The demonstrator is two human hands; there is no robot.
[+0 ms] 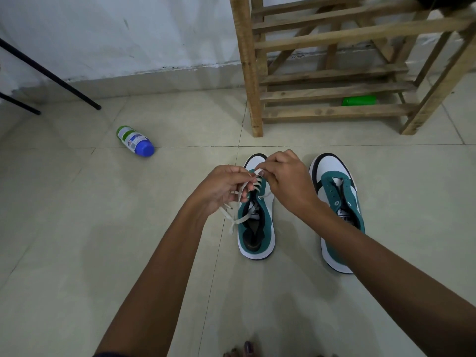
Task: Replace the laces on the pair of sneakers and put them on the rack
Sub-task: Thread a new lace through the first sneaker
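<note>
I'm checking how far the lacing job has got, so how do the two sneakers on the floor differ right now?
The left sneaker has a white lace through its eyelets; the right sneaker has bare eyelets and no lace. The left hand and right hand both pinch the lace over the left sneaker; the right sneaker sits untouched. Both are teal and white, toes pointing at the wooden rack.

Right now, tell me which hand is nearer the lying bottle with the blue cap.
Left. The left hand pinches the white lace over the left sneaker, on the side facing the bottle. The right hand is beyond it, farther away.
</note>
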